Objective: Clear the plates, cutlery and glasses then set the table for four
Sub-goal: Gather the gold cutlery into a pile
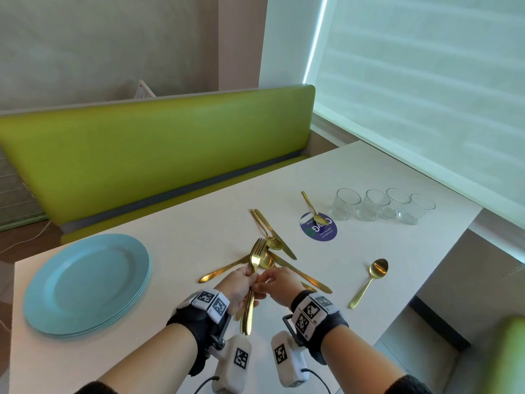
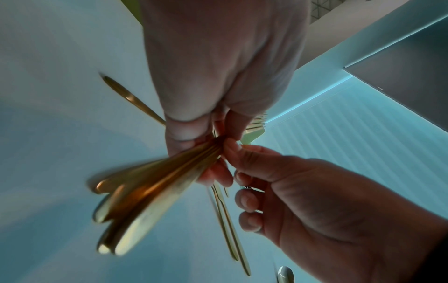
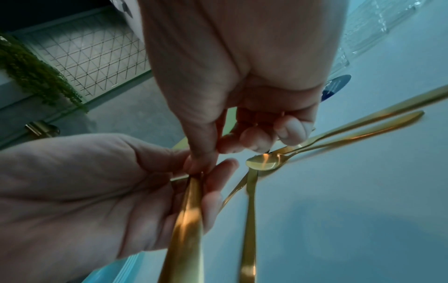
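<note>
White table fronts a green bench and a blinded window. Above its near edge, the left hand has its grip clenched round a bundle of gold forks, tines pointing away, handles fanning out below the palm. The right hand meets it, thumb and forefinger pinching at the fork necks, other fingers curled. Just beyond lies a heap of gold cutlery, knives and spoons crossing. A lone spoon lies to the right, another spoon rests on a round blue sticker. Four glasses stand in a row far right; stacked blue plates sit at left.
</note>
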{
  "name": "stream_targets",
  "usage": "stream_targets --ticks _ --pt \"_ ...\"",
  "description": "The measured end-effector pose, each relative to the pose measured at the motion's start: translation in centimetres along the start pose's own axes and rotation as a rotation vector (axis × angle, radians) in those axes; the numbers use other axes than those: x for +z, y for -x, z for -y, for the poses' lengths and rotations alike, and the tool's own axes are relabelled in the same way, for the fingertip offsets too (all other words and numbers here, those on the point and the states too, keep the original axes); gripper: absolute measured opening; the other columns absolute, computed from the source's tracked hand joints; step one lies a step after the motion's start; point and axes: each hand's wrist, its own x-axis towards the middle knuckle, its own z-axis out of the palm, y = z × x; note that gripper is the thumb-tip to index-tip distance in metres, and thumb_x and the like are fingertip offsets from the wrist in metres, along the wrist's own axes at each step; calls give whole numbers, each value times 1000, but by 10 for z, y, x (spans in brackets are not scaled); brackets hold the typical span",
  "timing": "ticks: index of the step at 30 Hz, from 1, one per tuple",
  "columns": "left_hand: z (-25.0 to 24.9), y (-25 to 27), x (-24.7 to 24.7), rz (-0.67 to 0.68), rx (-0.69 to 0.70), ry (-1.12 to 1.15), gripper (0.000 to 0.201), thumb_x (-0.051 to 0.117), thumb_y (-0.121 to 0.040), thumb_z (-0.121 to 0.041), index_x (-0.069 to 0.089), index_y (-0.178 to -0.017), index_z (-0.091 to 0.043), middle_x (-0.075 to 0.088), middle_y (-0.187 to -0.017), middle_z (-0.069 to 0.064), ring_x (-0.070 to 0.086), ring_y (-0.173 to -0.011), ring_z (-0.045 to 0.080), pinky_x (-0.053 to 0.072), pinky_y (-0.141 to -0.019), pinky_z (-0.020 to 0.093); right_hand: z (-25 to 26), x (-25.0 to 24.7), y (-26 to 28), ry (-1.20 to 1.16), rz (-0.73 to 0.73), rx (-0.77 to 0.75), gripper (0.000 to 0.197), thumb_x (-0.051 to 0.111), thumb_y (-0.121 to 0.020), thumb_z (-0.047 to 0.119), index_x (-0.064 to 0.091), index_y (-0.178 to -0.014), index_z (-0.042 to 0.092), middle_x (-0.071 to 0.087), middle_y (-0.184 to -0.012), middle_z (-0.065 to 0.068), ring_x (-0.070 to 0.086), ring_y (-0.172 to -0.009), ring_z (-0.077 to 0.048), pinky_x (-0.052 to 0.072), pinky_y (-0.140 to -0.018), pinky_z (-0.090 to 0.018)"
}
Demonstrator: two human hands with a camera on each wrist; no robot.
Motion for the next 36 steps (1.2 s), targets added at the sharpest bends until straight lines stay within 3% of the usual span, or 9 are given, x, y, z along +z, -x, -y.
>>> stream_targets --ticks 9,13,17,19,21,23,26,31,36 --pt "-6 -11 8 -133 30 33 17 39 -100 -15 53 -90 -12 58 -82 6 56 -69 17 49 -64 31 -8 -14 4 -81 57 58 17 71 -79 40 60 -74 28 56 -72 10 49 -61 -3 41 -59 -17" --pt "-12 -20 16 -190 11 123 22 38 -100 -13 51 -83 -10 55 -74 7 53 -63 16 46 -58 28 -28 -36 2 -68 -42 182 23 67 -84 34 55 -65 29 57 -73 9 53 -72 -10 46 -69 -23" --pt "-19 -30 27 -200 -22 170 22 36 -100 -9 50 -84 -7 50 -69 8 49 -58 17 44 -54 28 -67 -72 -8 5 -186 382 24 60 -85 26 52 -62 20 60 -82 -2 56 -78 -19 49 -77 -28" --pt "-23 -37 35 -195 -34 175 23 35 -100 -8 49 -82 -6 49 -67 9 47 -57 17 42 -55 29 -91 -93 -12 29 -236 498 16 57 -87 24 62 -80 10 62 -90 -8 56 -81 -23 51 -78 -29" --pt "-26 -44 43 -194 -51 177 27 34 -100 -8 49 -78 -6 49 -66 9 46 -57 18 40 -55 29 -118 -110 -16 39 -281 612 23 52 -89 22 62 -101 5 64 -100 -12 56 -88 -26 43 -73 -27" --pt "-29 -52 51 -196 -65 184 28 35 -100 -8 49 -76 -6 49 -65 9 46 -56 19 40 -55 30 -140 -122 -19 30 -304 676 18 49 -91 19 59 -96 4 61 -95 -14 56 -89 -28 38 -71 -26" --pt "-34 -61 61 -198 -78 176 26 36 -100 -9 49 -78 -6 52 -66 10 48 -57 19 41 -54 30 -159 -133 -24 -31 -330 726 19 50 -93 20 55 -85 3 55 -73 -8 53 -80 -27 37 -61 -26" --pt "-42 -71 74 -172 -88 160 26 35 -100 -9 49 -78 -7 52 -67 9 48 -57 18 42 -55 29 -173 -138 -35 -32 -295 739 28 47 -96 24 56 -78 5 56 -88 -12 52 -82 -26 38 -71 -29" --pt "-44 -79 79 -154 -101 138 23 39 -98 -7 50 -78 -5 53 -69 10 50 -59 19 44 -57 31 -172 -138 -39 3 -226 742 27 45 -93 12 53 -67 8 53 -66 -7 56 -78 -28 42 -69 -29"
